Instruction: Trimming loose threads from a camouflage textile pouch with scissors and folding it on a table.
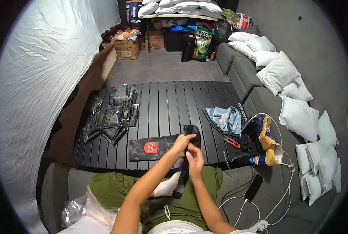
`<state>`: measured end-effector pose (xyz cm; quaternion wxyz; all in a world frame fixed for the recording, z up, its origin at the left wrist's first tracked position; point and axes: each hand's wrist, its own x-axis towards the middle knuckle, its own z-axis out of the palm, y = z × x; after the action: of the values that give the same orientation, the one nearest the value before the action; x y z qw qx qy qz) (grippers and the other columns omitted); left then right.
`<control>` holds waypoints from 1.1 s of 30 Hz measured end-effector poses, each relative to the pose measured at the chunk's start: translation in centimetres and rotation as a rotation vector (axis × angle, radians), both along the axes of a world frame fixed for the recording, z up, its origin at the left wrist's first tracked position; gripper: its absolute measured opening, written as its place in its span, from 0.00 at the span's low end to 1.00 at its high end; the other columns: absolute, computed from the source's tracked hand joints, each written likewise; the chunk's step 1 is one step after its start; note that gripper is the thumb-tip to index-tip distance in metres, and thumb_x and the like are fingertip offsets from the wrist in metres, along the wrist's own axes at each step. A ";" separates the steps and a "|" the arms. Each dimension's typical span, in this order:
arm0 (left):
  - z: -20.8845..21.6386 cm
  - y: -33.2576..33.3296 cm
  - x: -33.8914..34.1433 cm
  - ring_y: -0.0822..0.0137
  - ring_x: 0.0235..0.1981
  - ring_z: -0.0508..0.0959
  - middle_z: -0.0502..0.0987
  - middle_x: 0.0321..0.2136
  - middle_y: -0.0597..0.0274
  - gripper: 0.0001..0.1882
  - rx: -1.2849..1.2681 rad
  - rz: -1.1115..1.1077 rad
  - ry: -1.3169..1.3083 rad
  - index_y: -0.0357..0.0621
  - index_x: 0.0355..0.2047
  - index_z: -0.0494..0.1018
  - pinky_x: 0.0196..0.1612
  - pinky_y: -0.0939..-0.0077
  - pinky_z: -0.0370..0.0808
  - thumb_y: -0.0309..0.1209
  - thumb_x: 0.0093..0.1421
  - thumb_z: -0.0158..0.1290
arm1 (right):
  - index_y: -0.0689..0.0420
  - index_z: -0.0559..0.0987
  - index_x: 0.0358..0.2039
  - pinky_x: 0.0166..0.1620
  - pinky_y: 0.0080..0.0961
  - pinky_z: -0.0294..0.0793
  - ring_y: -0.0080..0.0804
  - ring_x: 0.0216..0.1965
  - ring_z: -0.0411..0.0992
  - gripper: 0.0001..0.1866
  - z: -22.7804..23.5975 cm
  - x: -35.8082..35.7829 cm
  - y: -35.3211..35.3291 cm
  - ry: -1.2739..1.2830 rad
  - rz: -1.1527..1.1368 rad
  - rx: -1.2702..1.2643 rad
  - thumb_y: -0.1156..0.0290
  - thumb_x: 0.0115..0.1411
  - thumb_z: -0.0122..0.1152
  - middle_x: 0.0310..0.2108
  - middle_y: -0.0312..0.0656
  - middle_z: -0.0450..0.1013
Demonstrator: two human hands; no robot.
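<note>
A flat, dark camouflage-patterned rectangular piece (136,152) with a red emblem lies at the near edge of the slatted black table (158,101). At its right end, a bunched black fabric piece (192,129) rises between my hands; whether the two are joined I cannot tell. My left hand (182,144) reaches across and is closed on the black fabric. Just right of it and a little nearer, my right hand (195,158) has its fingers bent around the same fabric's lower part. Some of the fingers hide one another.
Several dark items in clear wrappers (113,115) are piled on the table's left. To the right lie a blue-grey cloth (224,119), red-handled snips (232,142) and a yellow-blue bag (268,136). A phone (254,187) and white cables rest on the sofa, with white pillows (279,72) beyond.
</note>
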<state>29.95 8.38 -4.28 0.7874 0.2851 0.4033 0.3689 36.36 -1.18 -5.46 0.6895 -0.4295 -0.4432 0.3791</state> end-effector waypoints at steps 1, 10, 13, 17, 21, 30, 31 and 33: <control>0.6 0.2 -0.5 0.70 0.18 0.71 0.69 0.17 0.64 0.08 -0.103 0.026 -0.062 0.44 0.22 0.66 0.20 0.74 0.69 0.32 0.52 0.52 | 0.63 0.70 0.33 0.49 0.27 0.62 0.31 0.44 0.66 0.09 0.1 -0.8 -1.4 0.204 0.056 -0.006 0.71 0.57 0.48 0.38 0.46 0.69; 18.1 -3.7 -6.6 0.66 0.29 0.78 0.76 0.29 0.56 0.12 0.049 -0.047 -0.150 0.36 0.34 0.71 0.35 0.72 0.77 0.32 0.54 0.49 | 0.64 0.49 0.58 0.62 0.40 0.35 0.41 0.60 0.47 0.55 -0.1 1.7 -2.0 1.495 0.682 -0.159 0.31 0.43 0.45 0.59 0.51 0.47; 18.2 -4.0 -10.9 0.68 0.28 0.78 0.76 0.30 0.57 0.11 0.050 0.000 -0.149 0.36 0.33 0.72 0.35 0.74 0.77 0.31 0.54 0.49 | 0.60 0.60 0.54 0.59 0.44 0.48 0.44 0.53 0.60 0.41 1.1 4.9 1.2 1.431 0.465 0.003 0.39 0.50 0.47 0.53 0.47 0.61; 12.7 -3.4 -15.9 0.65 0.29 0.78 0.76 0.31 0.54 0.12 -0.008 0.103 -0.130 0.34 0.35 0.71 0.32 0.71 0.78 0.30 0.55 0.46 | 0.58 0.67 0.49 0.55 0.42 0.58 0.43 0.50 0.63 0.23 -1.4 9.6 3.6 1.402 0.298 -0.104 0.58 0.55 0.50 0.50 0.46 0.64; 2.8 -1.5 -19.6 0.68 0.27 0.77 0.77 0.28 0.60 0.09 -0.146 0.172 0.083 0.38 0.31 0.72 0.33 0.75 0.75 0.30 0.53 0.50 | 0.57 0.68 0.47 0.54 0.42 0.58 0.42 0.49 0.64 0.20 -4.6 10.7 4.3 1.380 0.298 -0.346 0.63 0.56 0.48 0.49 0.45 0.65; -8.6 -1.0 -25.4 0.67 0.26 0.74 0.74 0.26 0.63 0.12 -0.247 0.202 0.695 0.40 0.30 0.70 0.28 0.73 0.69 0.37 0.53 0.51 | 0.53 0.69 0.37 0.51 0.41 0.60 0.40 0.46 0.64 0.13 -10.3 14.6 3.7 1.016 0.037 -0.628 0.65 0.50 0.55 0.41 0.41 0.67; -6.2 -1.3 -23.7 0.67 0.25 0.74 0.75 0.25 0.63 0.14 -0.161 0.192 0.837 0.40 0.30 0.70 0.28 0.72 0.68 0.39 0.52 0.52 | 0.53 0.70 0.38 0.47 0.37 0.64 0.37 0.45 0.65 0.14 -10.5 16.7 3.1 0.953 0.030 -0.629 0.67 0.50 0.55 0.40 0.40 0.67; -8.7 -2.1 -28.1 0.66 0.26 0.74 0.74 0.23 0.61 0.17 0.006 0.138 0.832 0.38 0.31 0.69 0.28 0.69 0.68 0.41 0.51 0.52 | 0.54 0.67 0.44 0.43 0.27 0.64 0.30 0.36 0.66 0.19 -8.2 14.2 3.6 0.557 -0.188 -0.536 0.67 0.51 0.55 0.35 0.35 0.67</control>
<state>1.89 6.29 -12.95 0.5300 0.3842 0.7041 0.2753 50.57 2.37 -13.64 0.6786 -0.5137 -0.0833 0.5183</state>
